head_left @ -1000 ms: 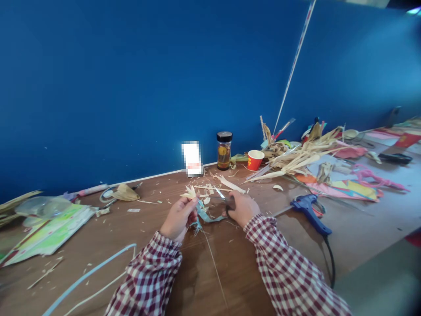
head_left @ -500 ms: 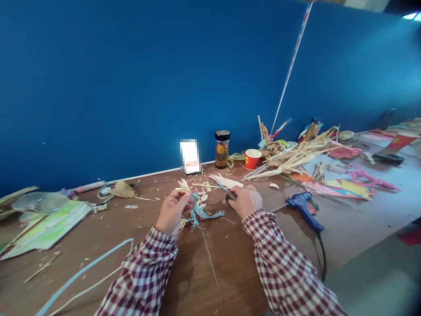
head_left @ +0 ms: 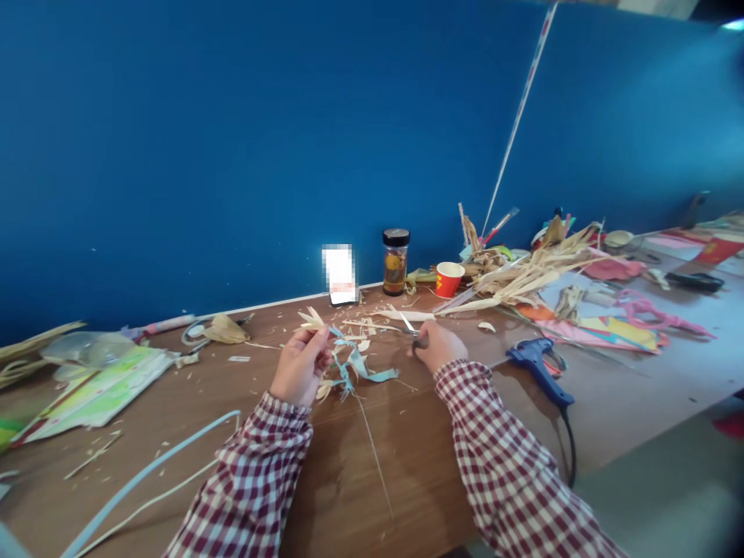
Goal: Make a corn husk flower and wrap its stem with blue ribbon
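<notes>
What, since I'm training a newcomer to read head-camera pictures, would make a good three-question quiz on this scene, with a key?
1. Multiple choice: What is the right hand holding?
A) a hammer
B) scissors
C) a spoon

2. True or false: In the picture, a red cup stands to the right of the dark-lidded jar.

3. Short answer: Which is nearer the blue glue gun, the left hand or the right hand?

Key: 1. B; 2. True; 3. The right hand
</notes>
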Tool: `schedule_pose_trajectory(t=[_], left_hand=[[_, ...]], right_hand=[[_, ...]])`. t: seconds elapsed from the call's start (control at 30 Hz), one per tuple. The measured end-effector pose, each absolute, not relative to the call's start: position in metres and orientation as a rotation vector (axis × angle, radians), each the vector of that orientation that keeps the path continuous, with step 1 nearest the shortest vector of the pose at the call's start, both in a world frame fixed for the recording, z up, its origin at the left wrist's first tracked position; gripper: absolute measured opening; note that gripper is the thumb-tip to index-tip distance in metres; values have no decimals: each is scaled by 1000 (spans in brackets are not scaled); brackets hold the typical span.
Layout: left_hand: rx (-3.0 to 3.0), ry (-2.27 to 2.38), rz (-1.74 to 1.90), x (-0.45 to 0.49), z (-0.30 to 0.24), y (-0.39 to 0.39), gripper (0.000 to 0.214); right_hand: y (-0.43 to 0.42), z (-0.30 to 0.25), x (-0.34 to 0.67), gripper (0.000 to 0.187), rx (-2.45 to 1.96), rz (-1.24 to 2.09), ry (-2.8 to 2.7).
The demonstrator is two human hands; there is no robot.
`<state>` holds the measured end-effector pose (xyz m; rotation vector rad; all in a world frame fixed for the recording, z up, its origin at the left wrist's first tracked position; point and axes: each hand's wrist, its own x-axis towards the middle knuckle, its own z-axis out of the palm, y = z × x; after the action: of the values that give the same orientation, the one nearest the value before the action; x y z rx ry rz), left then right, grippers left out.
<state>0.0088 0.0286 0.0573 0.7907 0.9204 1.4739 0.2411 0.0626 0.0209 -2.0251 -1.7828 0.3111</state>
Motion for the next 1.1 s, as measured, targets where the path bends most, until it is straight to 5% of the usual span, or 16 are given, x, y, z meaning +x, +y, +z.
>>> schedule_pose_trajectory(t=[0.4,0.73,1.1], left_hand=[[686,928,1470,2,50,10,6],[650,918,1484,-6,45,13,5],[652,931,1453,-2,45,10,9]], right_hand=[[66,15,249,25,-1668,804,-2025],[60,20,239,19,-1732,552,-1941],[32,8,169,20,-1251,273,-2211]])
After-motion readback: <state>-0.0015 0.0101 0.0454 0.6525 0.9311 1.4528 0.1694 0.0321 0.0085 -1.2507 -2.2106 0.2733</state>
